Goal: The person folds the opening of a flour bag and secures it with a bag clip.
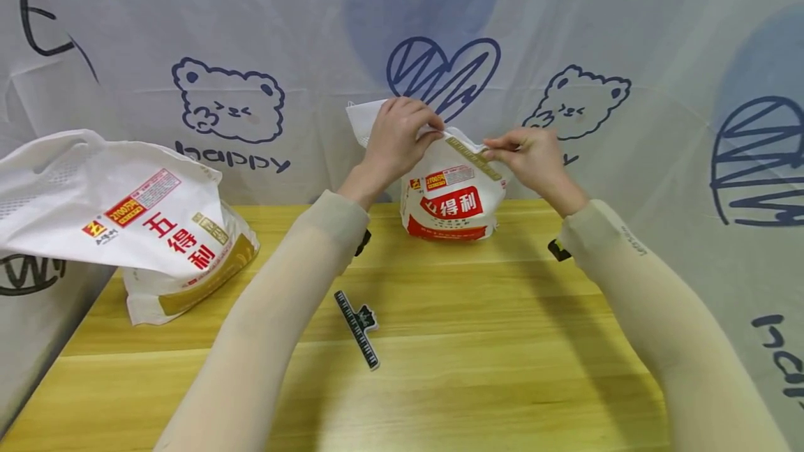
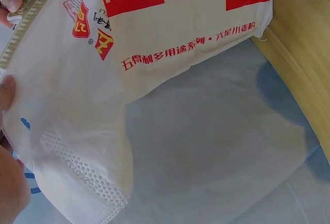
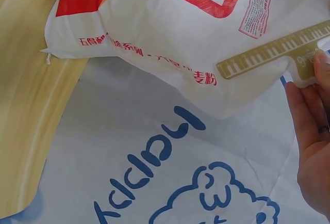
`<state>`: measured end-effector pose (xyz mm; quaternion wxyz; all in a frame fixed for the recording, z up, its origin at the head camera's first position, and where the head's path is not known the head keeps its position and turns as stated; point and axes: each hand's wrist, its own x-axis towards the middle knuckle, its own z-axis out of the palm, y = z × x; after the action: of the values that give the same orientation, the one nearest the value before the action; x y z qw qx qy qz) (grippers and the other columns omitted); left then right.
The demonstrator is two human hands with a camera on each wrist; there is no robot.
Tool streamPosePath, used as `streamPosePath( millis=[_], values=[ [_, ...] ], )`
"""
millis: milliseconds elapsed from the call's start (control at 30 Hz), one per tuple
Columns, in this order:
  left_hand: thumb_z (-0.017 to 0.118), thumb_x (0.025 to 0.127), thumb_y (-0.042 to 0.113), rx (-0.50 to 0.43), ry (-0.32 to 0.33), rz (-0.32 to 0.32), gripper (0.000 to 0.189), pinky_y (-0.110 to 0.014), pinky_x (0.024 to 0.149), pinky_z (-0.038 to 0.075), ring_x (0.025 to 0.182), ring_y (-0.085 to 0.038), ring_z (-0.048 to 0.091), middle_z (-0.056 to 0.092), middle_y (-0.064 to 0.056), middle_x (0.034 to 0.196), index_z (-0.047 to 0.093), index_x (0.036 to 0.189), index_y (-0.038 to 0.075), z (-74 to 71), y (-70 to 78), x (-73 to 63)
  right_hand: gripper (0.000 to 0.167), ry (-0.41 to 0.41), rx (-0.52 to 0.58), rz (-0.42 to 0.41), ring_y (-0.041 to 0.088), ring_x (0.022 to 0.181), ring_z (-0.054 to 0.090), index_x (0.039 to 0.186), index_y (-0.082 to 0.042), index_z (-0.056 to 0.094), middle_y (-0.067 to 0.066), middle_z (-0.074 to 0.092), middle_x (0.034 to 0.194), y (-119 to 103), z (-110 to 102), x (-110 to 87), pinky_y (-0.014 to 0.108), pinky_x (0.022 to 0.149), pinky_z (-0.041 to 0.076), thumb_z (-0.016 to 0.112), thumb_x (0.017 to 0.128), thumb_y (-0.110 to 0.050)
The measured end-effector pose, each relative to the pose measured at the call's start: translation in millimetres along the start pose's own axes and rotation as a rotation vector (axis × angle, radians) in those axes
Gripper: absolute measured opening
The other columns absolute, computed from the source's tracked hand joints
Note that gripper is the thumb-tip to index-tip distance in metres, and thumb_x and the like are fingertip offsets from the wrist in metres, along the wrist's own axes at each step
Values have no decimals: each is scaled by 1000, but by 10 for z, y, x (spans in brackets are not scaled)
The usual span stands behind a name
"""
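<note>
A white flour bag (image 1: 449, 204) with red print stands at the back of the table, its top folded over to one side. Across its upper part lies a gold clip (image 3: 273, 51) with a piano-key pattern. My right hand (image 1: 530, 159) pinches this clip by its handle, thumb in front and fingers behind. On the other side my left hand (image 1: 402, 134) grips the bag's top near the clip's other end. In the left wrist view the left thumb (image 2: 7, 92) presses on the white plastic; the fingers behind are mostly hidden.
A larger white flour bag (image 1: 182, 243) leans at the table's left side. A black piano-key clip (image 1: 358, 330) lies on the wooden table (image 1: 477, 368) between my forearms. Behind the table hangs a pale cloth (image 1: 326, 40) with bear and heart drawings.
</note>
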<state>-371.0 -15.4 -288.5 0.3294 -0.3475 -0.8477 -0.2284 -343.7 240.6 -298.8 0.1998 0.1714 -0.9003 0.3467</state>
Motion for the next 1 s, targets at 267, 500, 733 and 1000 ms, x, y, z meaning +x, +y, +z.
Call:
streamPosePath(
  millis=[267,500,733,1000],
  values=[
    [74,99,21,49,-11,19,11,-40,112,39,112,-23,62,77,-1,107,79,101,12,-1,13,12,15,-66,-67,-25,26,90,73,104,-5,81,13,78,103,-48,12,28,30,74,61,82,90,-8],
    [74,98,20,76,-21,19,10,-41,111,40,112,-23,62,77,-1,108,79,101,12,-5,41,24,16,-102,-128,-70,28,86,71,106,-4,80,16,76,99,-106,4,49,40,73,61,81,90,-7],
    [75,97,20,86,-30,12,10,-41,112,40,113,-22,62,77,0,108,80,101,13,-2,52,30,20,-153,-154,-55,27,86,69,110,-3,79,14,74,103,-115,-18,50,41,76,61,81,91,-9],
    [74,99,23,79,-22,2,13,-41,113,39,114,-24,62,76,-1,109,80,103,13,7,52,31,31,-155,-146,-51,28,96,65,124,-3,73,15,70,107,-99,-28,25,42,83,60,78,94,-11]
  ],
)
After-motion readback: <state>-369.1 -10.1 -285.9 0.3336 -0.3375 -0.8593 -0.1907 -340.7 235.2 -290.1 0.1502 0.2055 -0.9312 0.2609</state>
